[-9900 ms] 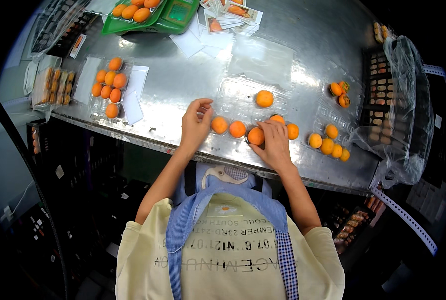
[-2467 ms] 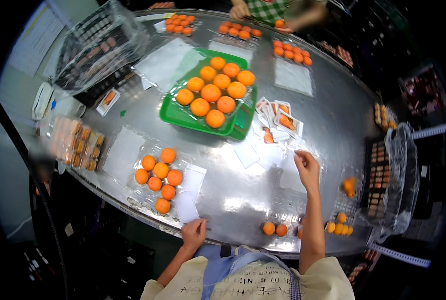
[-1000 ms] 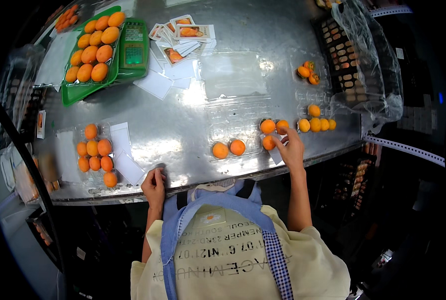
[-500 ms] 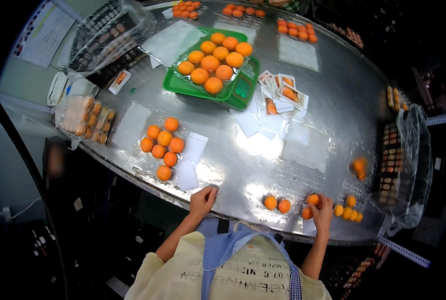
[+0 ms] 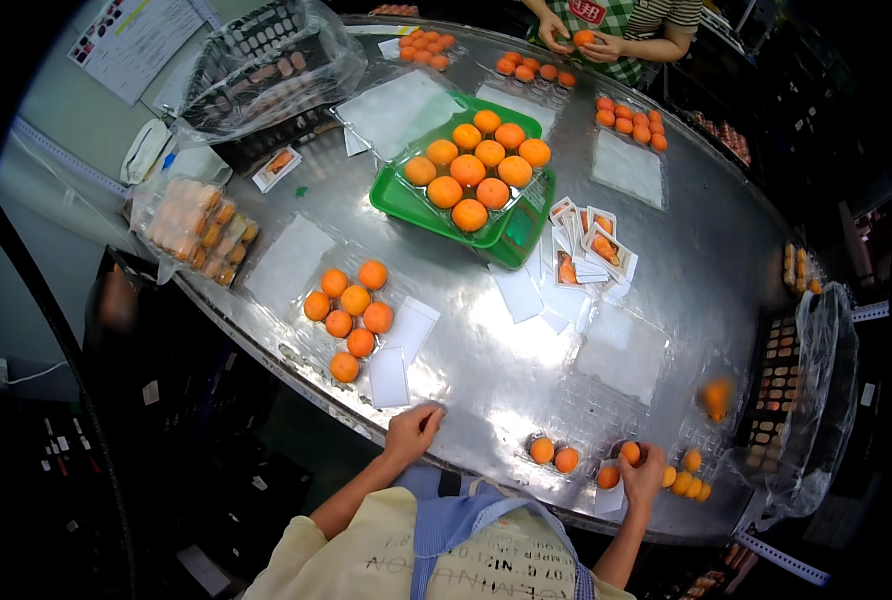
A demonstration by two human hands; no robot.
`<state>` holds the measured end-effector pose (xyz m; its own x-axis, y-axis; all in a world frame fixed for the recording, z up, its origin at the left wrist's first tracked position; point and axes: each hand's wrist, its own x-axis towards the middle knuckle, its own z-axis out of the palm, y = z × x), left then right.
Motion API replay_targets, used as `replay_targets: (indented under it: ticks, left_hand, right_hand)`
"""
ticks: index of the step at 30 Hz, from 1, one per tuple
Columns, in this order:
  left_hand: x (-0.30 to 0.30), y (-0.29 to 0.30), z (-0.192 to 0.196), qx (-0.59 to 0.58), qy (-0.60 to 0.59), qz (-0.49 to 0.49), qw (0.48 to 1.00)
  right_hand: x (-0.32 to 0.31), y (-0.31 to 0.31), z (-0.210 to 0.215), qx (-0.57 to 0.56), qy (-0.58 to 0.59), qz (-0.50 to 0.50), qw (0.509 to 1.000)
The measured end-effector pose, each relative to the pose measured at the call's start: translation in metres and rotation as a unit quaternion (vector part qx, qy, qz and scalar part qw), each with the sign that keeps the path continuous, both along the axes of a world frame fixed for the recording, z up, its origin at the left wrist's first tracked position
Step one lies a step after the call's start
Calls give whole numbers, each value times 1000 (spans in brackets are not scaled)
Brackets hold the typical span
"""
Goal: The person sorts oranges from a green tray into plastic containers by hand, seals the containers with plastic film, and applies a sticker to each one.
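Observation:
At the right front of the metal table (image 5: 491,360), my right hand (image 5: 646,474) has its fingers closed on an orange (image 5: 630,453). Just below it another orange (image 5: 608,477) sits by a white card (image 5: 609,500). To their left, two oranges (image 5: 553,454) rest in a clear plastic tray (image 5: 566,432). Small yellow-orange fruits (image 5: 686,484) lie close to the right of that hand. My left hand (image 5: 413,433) is at the near table edge with its fingers curled in, and nothing shows in it. Its nearest things are a white card (image 5: 389,378) and a tray of several oranges (image 5: 355,299).
A green scale (image 5: 406,205) bears a clear tray of oranges (image 5: 489,154). Picture cards (image 5: 591,250) lie beside it. Crates in plastic film stand at the far left (image 5: 266,75) and right (image 5: 811,385). Across the table, another person's hands (image 5: 606,46) hold an orange fruit.
The view has shifted, bringing another person's hands into sight across the table. My right hand stays at the same orange; my left hand keeps its place by the edge.

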<state>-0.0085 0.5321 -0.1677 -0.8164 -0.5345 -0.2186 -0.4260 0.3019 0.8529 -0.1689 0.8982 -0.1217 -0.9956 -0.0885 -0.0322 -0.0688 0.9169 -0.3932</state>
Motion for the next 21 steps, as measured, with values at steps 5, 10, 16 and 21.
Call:
replay_targets:
  ticks: [5, 10, 16, 21]
  left_hand:
    - [-12, 6, 10, 34, 55, 7, 998]
    - [-46, 17, 37, 77, 39, -151, 985]
    - [-74, 43, 63, 60, 118, -289, 948]
    - [-74, 52, 51, 150, 159, -352, 910]
  right_hand:
    - [-8, -18, 15, -132, 31, -34, 990]
    - [-5, -73, 13, -286, -73, 47, 954]
    - [27, -127, 7, -473, -352, 47, 806]
    - [27, -129, 11, -482, -427, 32, 764]
